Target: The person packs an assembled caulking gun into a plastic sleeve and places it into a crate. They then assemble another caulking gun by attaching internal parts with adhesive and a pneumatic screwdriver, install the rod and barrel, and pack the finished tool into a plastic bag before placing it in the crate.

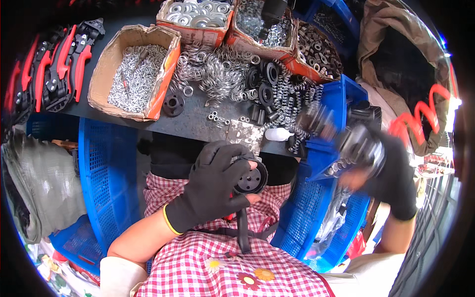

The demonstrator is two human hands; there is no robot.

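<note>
In its black fingerless-tipped glove, my left hand (210,185) is closed around a round black part (251,179) with a hollow face and small holes. It is held above my lap, close to the bench edge. A flat black strip (243,230) runs down below that part; whether the two are joined I cannot tell. Off to the right, my right hand (388,173), also gloved, is smeared by motion beside a blue bin (321,153). Something shiny and metallic (363,148) shows blurred at its fingers; whether it is held is unclear.
Cardboard boxes of screws (136,79), washers (198,15) and small metal parts line the bench. Loose springs (213,74) lie in heaps near a small white bottle (278,134). Red-and-black levered parts (64,64) lie at far left. A red coiled hose (420,116) hangs at right.
</note>
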